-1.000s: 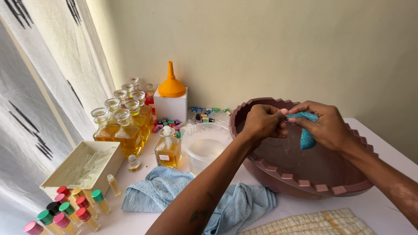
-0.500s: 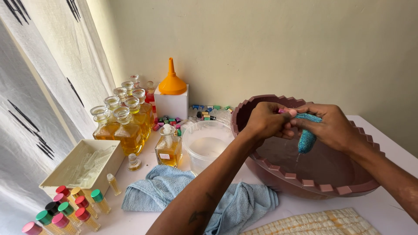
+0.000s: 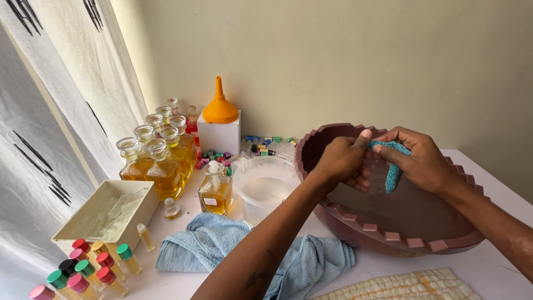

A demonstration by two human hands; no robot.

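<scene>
1. The right hand (image 3: 425, 161) pinches a teal scrubbing sponge (image 3: 393, 166) at its top end, fingers closed on it; the sponge hangs with its long axis near vertical, lower end pointing into the basin.
2. The left hand (image 3: 341, 158) is curled shut just beside it, knuckles touching the right fingertips; whether it grips a small item or only the sponge's edge is hidden.
3. Both hands meet above the far inner side of the maroon scalloped basin (image 3: 388, 233), and the sponge lies between them, nearer the right.
4. Left of the basin on the white worktop (image 3: 499, 272) stands a clear plastic tub (image 3: 264, 186).
5. Farther left are amber glass bottles (image 3: 161, 161), an orange funnel (image 3: 220, 105) on a white box, and a crumpled blue towel (image 3: 222, 244).
</scene>
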